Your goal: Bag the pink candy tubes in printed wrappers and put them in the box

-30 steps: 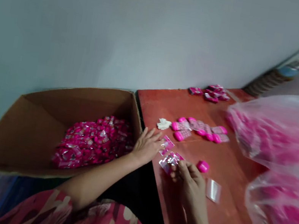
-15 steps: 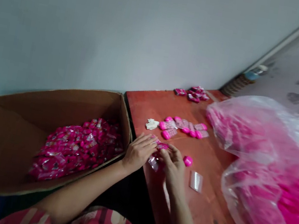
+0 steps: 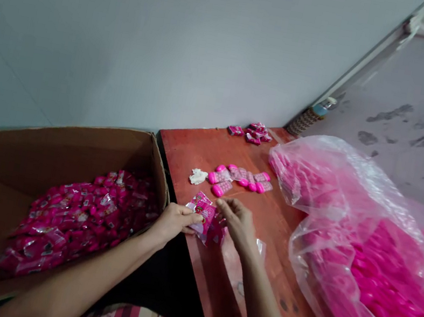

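My left hand (image 3: 173, 224) pinches a small clear packet with a pink printed front (image 3: 204, 214) between thumb and fingers, at the table's left edge. Close to the packet's right side is my right hand (image 3: 239, 226), its thumb and fingertips drawn together; what they hold, if anything, I cannot make out. More pink printed material (image 3: 216, 234) shows beneath the hands, partly hidden. A clear plastic piece (image 3: 260, 248) lies partly behind my right wrist. Just beyond the hands are several pink-ended pieces with pale, bumpy bodies (image 3: 222, 188), beside a crumpled white scrap (image 3: 198, 176).
An open cardboard box (image 3: 158, 171) with many pink packets (image 3: 82, 217) stands left of the reddish table (image 3: 185, 148). Large clear bags of pink pieces (image 3: 349, 215) cover the table's right side. Several pink packets (image 3: 256, 133) and a bottle (image 3: 310, 116) sit near the wall.
The view has turned to the right. My left hand has gone from lying over the packet to pinching its edge, and the printed front now shows. My right fingers have risen beside it.
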A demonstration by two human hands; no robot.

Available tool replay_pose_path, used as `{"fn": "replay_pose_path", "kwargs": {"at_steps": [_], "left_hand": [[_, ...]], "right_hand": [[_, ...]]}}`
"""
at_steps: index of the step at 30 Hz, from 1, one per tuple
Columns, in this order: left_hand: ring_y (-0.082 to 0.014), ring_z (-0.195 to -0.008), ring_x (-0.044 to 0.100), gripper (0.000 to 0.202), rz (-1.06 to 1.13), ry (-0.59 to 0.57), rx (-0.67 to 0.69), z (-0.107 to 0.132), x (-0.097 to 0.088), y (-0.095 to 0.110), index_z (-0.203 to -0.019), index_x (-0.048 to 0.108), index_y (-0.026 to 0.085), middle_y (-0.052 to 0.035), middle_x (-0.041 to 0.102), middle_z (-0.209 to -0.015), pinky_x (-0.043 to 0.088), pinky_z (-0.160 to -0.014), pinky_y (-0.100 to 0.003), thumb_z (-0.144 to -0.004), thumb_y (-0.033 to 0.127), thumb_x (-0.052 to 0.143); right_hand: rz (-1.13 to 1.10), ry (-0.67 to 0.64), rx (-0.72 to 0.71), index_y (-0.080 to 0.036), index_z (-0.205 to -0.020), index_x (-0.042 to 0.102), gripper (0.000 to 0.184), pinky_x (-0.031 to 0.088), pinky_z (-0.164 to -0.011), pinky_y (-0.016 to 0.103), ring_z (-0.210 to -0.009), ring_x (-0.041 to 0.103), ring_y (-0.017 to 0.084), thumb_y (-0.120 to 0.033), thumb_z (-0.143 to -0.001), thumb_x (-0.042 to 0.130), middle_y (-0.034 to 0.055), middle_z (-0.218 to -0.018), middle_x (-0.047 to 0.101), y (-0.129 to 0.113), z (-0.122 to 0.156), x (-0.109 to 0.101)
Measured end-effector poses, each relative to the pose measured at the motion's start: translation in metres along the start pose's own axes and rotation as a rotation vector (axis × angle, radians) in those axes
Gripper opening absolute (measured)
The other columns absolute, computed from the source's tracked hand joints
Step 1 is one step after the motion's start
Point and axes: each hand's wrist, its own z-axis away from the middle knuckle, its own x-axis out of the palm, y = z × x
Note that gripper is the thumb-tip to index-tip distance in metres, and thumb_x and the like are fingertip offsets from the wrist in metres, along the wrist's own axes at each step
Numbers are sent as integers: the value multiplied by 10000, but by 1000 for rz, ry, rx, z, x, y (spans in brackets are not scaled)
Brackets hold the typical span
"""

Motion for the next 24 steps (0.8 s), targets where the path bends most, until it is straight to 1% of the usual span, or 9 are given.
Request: {"fn": "replay_pose_path", "kwargs": {"at_steps": [2,4,7,11,14,17,20,22,24], "left_hand": [[-129,-537,595,233,40,24,-25,1,1,1,-598,681,80,-79,648,-592,503,-542,-223,-608,307,733],[-129,-551,602,221,114,34,-51,2,1,3,-612,680,74,-90,656,-617,503,-531,-209,-607,286,740],[-127,-557,610,171,276,60,-99,0,-1,5,-630,666,69,-86,661,-643,517,-534,-207,-615,221,744],[-126,-544,619,111,549,176,-165,-5,-3,9,-650,628,86,-63,658,-634,540,-546,-230,-661,159,711],[-138,-583,637,95,668,239,-190,-8,-1,11,-701,620,97,-57,660,-651,550,-586,-247,-690,161,689],[-162,-652,655,104,741,280,-192,-10,2,12,-746,615,103,-62,665,-687,553,-636,-265,-703,171,681],[-176,-692,659,113,789,292,-183,-12,5,12,-772,610,114,-62,668,-707,551,-663,-282,-711,182,675],[-172,-675,657,128,803,291,-167,-13,8,12,-781,607,122,-57,668,-709,551,-646,-280,-701,184,684],[-153,-617,647,142,800,295,-152,-14,11,10,-787,605,126,-46,663,-691,545,-587,-256,-692,187,692]], "right_hand": [[367,151,-111,-171,-867,598,208,423,-544,279,-625,583,186,-334,-827,476,54,-728,633,-1,-18,-8],[749,175,-276,-182,-975,603,228,423,-643,302,-814,588,225,-205,-844,417,96,-928,645,-1,-37,-14],[1141,-27,-504,-209,-1094,571,341,390,-763,311,-1013,508,239,-100,-829,386,95,-1153,566,2,-60,-19],[1286,-163,-556,-205,-1069,579,312,345,-830,342,-1022,485,240,-112,-848,378,99,-1127,574,10,-75,-26],[1189,-109,-494,-172,-977,594,238,345,-821,350,-995,502,252,-132,-849,397,119,-1031,614,19,-69,-31],[1038,8,-381,-150,-947,566,213,398,-677,327,-802,571,245,-235,-882,382,115,-848,644,22,-41,-27],[433,39,-218,-195,-862,553,224,408,-536,274,-601,567,191,-377,-869,423,33,-692,623,14,4,-9],[-2,-61,-92,-206,-765,540,248,411,-465,256,-504,542,161,-443,-819,491,0,-614,599,7,33,9],[-210,-118,6,-207,-737,529,267,402,-400,243,-436,522,145,-467,-794,519,-18,-549,574,2,52,25]]}}
